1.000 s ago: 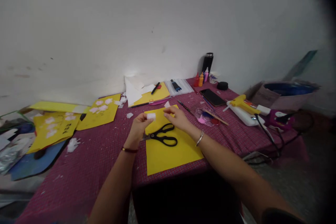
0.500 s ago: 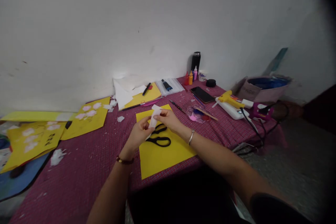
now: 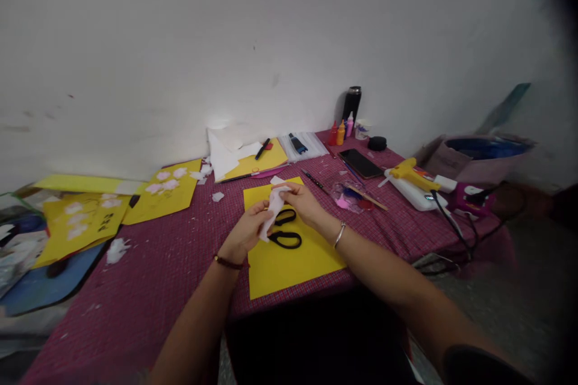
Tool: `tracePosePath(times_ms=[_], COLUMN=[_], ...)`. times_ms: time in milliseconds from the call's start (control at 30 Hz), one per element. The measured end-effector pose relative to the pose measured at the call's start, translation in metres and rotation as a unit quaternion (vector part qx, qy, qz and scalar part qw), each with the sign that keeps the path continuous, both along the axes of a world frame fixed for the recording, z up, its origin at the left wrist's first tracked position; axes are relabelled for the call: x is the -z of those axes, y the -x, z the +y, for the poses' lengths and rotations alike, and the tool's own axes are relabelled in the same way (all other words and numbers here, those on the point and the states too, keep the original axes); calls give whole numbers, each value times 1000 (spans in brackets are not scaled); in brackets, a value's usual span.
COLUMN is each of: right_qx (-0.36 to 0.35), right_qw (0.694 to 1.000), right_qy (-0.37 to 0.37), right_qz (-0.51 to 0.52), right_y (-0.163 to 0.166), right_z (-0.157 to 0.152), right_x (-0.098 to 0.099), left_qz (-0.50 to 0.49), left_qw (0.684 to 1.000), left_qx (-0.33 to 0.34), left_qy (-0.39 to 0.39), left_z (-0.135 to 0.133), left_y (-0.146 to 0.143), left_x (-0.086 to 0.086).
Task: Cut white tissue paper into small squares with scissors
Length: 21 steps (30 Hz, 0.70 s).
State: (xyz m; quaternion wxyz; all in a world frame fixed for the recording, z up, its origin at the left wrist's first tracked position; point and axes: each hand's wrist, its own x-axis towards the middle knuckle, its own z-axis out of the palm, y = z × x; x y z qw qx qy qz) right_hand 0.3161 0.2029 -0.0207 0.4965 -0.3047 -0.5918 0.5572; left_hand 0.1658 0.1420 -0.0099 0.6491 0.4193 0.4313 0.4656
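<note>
My left hand (image 3: 246, 233) and my right hand (image 3: 304, 203) together hold a small white strip of paper (image 3: 272, 210) between their fingertips, just above a yellow sheet (image 3: 293, 258) near the front edge of the table. Black-handled scissors (image 3: 285, 234) lie on that yellow sheet, right under the hands. The left hand pinches the lower end of the strip, the right hand its upper end.
The table has a magenta checked cloth (image 3: 171, 264). Yellow sheets with pale cut-outs (image 3: 167, 189) lie at the left, white papers (image 3: 226, 153) at the back. To the right sit a phone (image 3: 361, 163), paint bottles (image 3: 341, 131), a black flask (image 3: 353, 102) and a yellow glue gun (image 3: 410, 173).
The small folded white piece in my left hand has been opened into a longer strip, now held by both hands. The hands came together and lowered slightly over the scissors.
</note>
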Motion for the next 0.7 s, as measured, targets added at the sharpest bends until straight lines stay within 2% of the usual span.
tracePosePath(times_ms=[167,267,400,433,500,567,600,700], right_qx=[3,-21,-98,-111,-135,-144,-146,-145], right_qw=[997,987,954,937,849,780,767,759], right_qy=[-24,-56,-119,-148,-254,-308,-316,-322], right_qz=[-69,-149,-257,-295,-444,-525,-539,-547], right_y=[-2,-6,-13,-15,-17,-16,-15,-11], right_z=[6,2,-16,-22,-30,-35,-36,-36], right_x=[5,3,-5,-7,-11,-14,-15,-18], left_qz=[16,29,58,65,70,64,58,35], left_qw=[999,999,992,989,983,976,973,966], left_qx=[-12,-34,-110,-130,-170,-207,-225,-258], left_qy=[28,28,17,17,16,12,10,5], left_z=[0,1,-4,-7,-10,-11,-10,-3], left_y=[13,41,90,101,118,130,134,142], left_x=[-10,-24,-38,-38,-37,-31,-28,-21])
